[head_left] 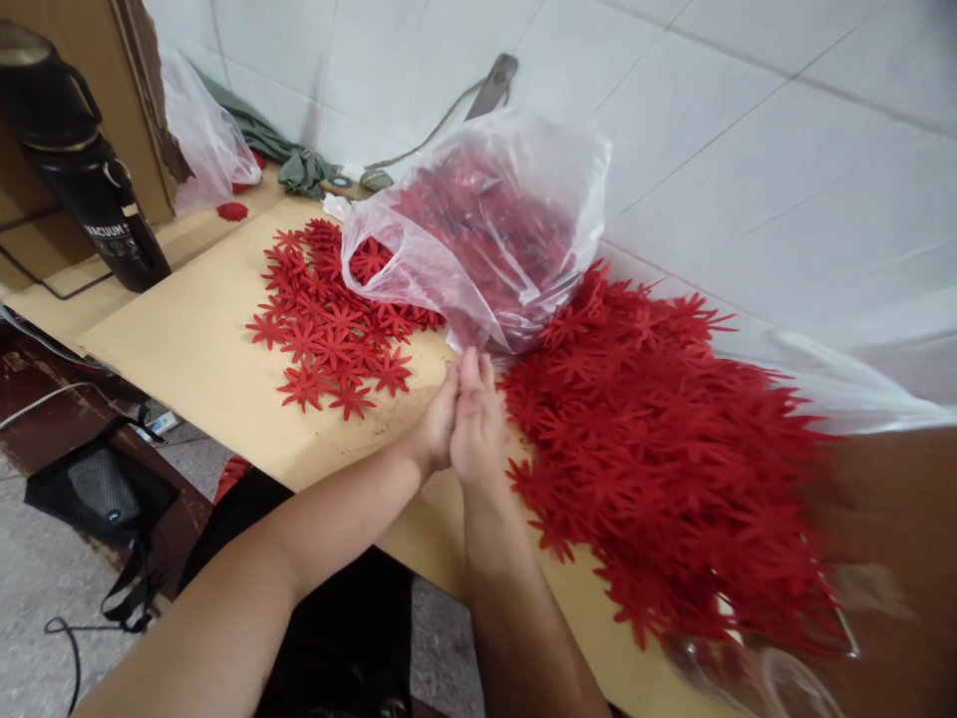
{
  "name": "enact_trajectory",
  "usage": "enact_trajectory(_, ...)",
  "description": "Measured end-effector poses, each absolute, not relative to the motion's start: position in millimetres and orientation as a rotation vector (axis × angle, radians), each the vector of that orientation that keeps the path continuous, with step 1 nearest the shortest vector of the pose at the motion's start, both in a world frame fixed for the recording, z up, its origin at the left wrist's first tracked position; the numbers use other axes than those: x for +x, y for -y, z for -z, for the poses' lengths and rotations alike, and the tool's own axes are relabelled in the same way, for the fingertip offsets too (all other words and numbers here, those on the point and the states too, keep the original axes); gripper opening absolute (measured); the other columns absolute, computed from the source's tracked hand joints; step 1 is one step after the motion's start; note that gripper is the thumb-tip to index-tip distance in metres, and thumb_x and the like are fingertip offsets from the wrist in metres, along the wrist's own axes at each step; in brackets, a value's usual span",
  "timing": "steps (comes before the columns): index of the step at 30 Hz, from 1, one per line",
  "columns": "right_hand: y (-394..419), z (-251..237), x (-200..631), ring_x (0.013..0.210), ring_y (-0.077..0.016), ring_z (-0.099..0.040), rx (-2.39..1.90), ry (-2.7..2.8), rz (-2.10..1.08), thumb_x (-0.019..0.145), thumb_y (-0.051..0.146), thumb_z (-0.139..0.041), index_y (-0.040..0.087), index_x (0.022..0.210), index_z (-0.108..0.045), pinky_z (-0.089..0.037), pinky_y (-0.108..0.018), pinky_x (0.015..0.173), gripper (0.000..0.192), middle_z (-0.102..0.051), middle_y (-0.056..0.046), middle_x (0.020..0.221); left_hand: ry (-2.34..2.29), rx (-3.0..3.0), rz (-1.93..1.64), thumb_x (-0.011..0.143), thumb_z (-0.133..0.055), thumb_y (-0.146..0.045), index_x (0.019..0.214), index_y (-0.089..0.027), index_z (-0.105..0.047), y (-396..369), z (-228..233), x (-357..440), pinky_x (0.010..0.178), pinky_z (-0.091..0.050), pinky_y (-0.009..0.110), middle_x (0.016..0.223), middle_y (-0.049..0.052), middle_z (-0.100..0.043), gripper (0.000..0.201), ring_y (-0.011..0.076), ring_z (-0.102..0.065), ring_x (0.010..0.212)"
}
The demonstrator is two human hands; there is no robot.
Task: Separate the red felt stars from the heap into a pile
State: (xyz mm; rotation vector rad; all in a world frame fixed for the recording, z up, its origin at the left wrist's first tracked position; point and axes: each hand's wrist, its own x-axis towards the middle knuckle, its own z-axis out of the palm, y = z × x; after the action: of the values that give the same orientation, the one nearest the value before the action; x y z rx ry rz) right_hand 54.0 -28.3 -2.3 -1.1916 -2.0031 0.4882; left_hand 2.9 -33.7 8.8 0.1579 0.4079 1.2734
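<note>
- Head view: the left hand (438,424) and right hand (477,424) are pressed side by side at the near edge of the table (194,339); whether they pinch anything cannot be told.
- Just right of them, touching the right hand, spreads a large heap of red flower cut-outs (658,449).
- Left and farther lies a smaller pile of red cut-outs (321,319).
- Just beyond the fingertips sits a clear plastic bag (485,219) holding more red pieces.
- At the far left stands a black flask (82,170) against cardboard.
</note>
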Motion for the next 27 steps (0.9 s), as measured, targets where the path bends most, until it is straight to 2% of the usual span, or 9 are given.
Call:
enact_trajectory(3, 6.0, 4.7, 64.2, 0.134, -0.0215, -0.017, -1.377, 1.824, -0.539, 0.085, 0.054, -0.01, 0.01, 0.132, -0.033, -0.015, -0.047, 0.108, 0.068, -0.029, -0.013, 0.141, -0.376, 0.204, -1.218, 0.085, -0.021, -0.049, 0.129, -0.023, -0.039, 33.2, -10.2, 7.4, 0.1, -0.034, 0.036, 0.121, 0.006, -0.055, 0.054, 0.0185, -0.048, 0.115)
enact_trajectory(5, 6.8, 9.5, 67.9, 0.134, -0.0217, -0.016, -1.352, 1.828, -0.493, 0.085, 0.053, -0.012, 0.008, 0.132, -0.034, -0.014, -0.047, 0.108, 0.069, -0.029, -0.014, 0.141, -0.359, 0.19, -1.234, 0.086, -0.019, -0.048, 0.129, -0.022, -0.04, 31.4, -12.7, 5.3, 0.099, -0.035, 0.036, 0.119, 0.006, -0.056, 0.055, 0.0187, -0.051, 0.112)
enact_trajectory(9, 40.3, 11.6, 57.9, 0.134, -0.0215, -0.019, -1.107, 2.006, -0.348, 0.086, 0.046, -0.021, 0.012, 0.132, -0.033, -0.016, -0.049, 0.107, 0.059, -0.031, -0.012, 0.14, -0.343, 0.109, -1.28, 0.083, -0.009, -0.055, 0.132, -0.019, -0.034, 29.7, -18.1, -7.4, 0.098, -0.036, 0.04, 0.125, 0.01, -0.051, 0.066, 0.0199, -0.05, 0.113)
enact_trajectory(11, 49.2, 6.4, 51.3, 0.133, -0.0217, -0.02, -1.055, 2.043, -0.336, 0.086, 0.044, -0.023, 0.015, 0.132, -0.034, -0.017, -0.051, 0.106, 0.055, -0.034, -0.01, 0.139, -0.369, 0.113, -1.276, 0.084, -0.009, -0.055, 0.133, -0.02, -0.032, 29.8, -16.0, -8.3, 0.098, -0.035, 0.04, 0.126, 0.009, -0.05, 0.064, 0.019, -0.047, 0.116)
enact_trajectory(15, 20.7, -2.0, 60.2, 0.133, -0.0204, -0.021, -1.174, 1.894, -0.418, 0.086, 0.045, -0.02, 0.017, 0.131, -0.037, -0.017, -0.049, 0.107, 0.055, -0.037, -0.009, 0.138, -0.402, 0.216, -1.229, 0.087, -0.017, -0.046, 0.128, -0.021, -0.04, 30.5, -6.4, 5.4, 0.099, -0.034, 0.037, 0.125, 0.006, -0.051, 0.053, 0.018, -0.046, 0.117)
enact_trajectory(19, -5.0, 7.9, 81.9, 0.134, -0.0206, -0.016, -1.305, 1.724, -0.543, 0.084, 0.051, -0.023, 0.016, 0.13, -0.037, -0.013, -0.048, 0.108, 0.059, -0.031, -0.009, 0.141, -0.412, 0.263, -1.09, 0.082, -0.017, -0.056, 0.121, -0.02, -0.048, 30.9, -11.8, 8.5, 0.099, -0.034, 0.039, 0.119, 0.008, -0.056, 0.062, 0.0212, -0.047, 0.116)
enact_trajectory(22, 16.0, 19.0, 77.9, 0.134, -0.0186, -0.018, -1.22, 1.847, -0.477, 0.086, 0.048, -0.022, 0.015, 0.131, -0.035, -0.013, -0.046, 0.109, 0.058, -0.03, -0.009, 0.141, -0.432, 0.195, -1.22, 0.084, -0.012, -0.054, 0.121, -0.015, -0.048, 29.1, -21.3, -1.3, 0.1, -0.034, 0.037, 0.117, 0.009, -0.057, 0.065, 0.0201, -0.047, 0.115)
enact_trajectory(24, 36.6, 20.5, 66.5, 0.134, -0.0178, -0.018, -1.167, 1.894, -0.462, 0.087, 0.046, -0.02, 0.012, 0.132, -0.033, -0.012, -0.046, 0.109, 0.058, -0.029, -0.011, 0.142, -0.456, 0.158, -1.295, 0.086, -0.013, -0.047, 0.124, -0.014, -0.045, 26.8, -22.4, -5.0, 0.103, -0.031, 0.034, 0.12, 0.008, -0.055, 0.059, 0.0179, -0.046, 0.117)
enact_trajectory(27, 49.0, 8.9, 52.0, 0.134, -0.0188, -0.017, -1.209, 1.805, -0.654, 0.085, 0.052, -0.014, 0.009, 0.131, -0.035, -0.013, -0.045, 0.109, 0.066, -0.028, -0.013, 0.142, -0.486, 0.192, -1.355, 0.088, -0.014, -0.043, 0.128, -0.018, -0.041, 25.0, -14.2, 1.9, 0.109, -0.02, 0.029, 0.127, 0.004, -0.05, 0.055, 0.0141, -0.036, 0.125)
